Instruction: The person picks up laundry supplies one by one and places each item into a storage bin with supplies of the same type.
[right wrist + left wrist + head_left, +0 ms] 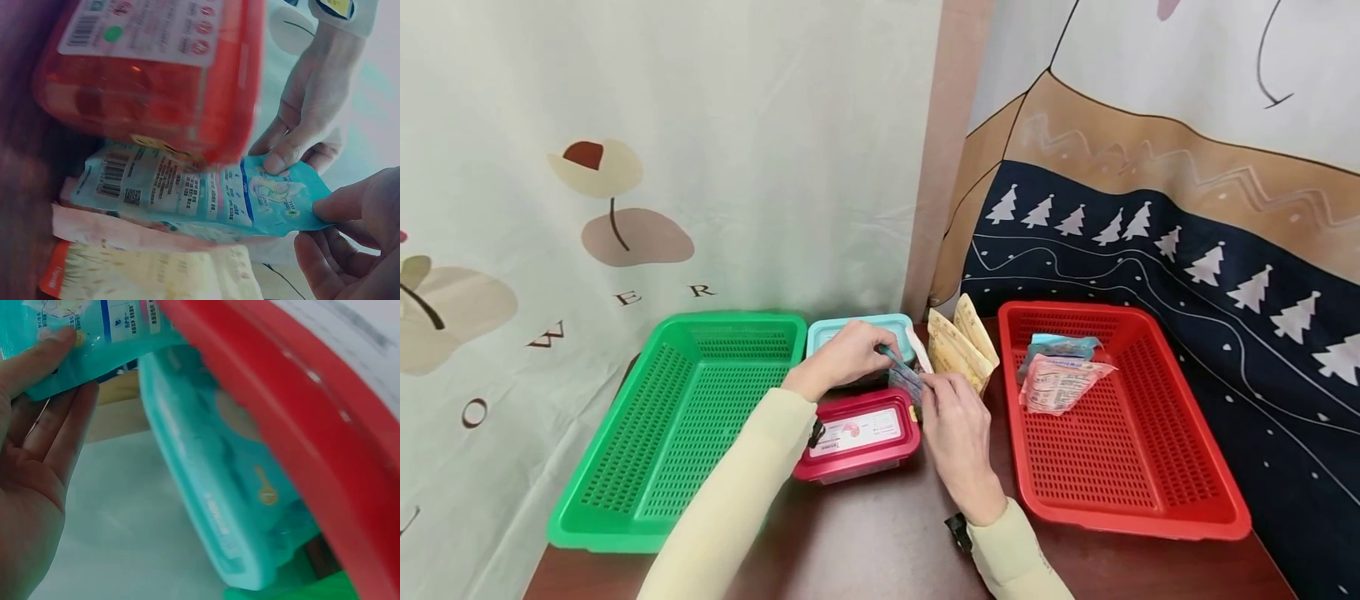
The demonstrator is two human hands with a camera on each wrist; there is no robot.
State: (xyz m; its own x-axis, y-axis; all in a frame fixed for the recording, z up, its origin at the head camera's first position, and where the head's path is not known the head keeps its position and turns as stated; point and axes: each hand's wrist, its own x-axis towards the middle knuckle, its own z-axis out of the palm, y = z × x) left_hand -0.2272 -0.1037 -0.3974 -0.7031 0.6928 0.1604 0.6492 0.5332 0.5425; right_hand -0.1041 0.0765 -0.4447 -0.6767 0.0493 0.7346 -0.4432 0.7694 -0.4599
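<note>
The space behind the surface (880,533) is closed off by a pale cloth (790,167), softly creased. On its left part, rounded flower shapes (637,237) in beige and brown are printed above spaced dark letters (625,298). The cloth is crossed by an upright dusty-pink band (953,108). To the right, tan hills (1150,150) outlined in black are shown over a navy area (1150,283) patterned with white trees (1206,264) and thin wavy lines. Light is reflected in a dull sheen on the reddish-brown surface.
</note>
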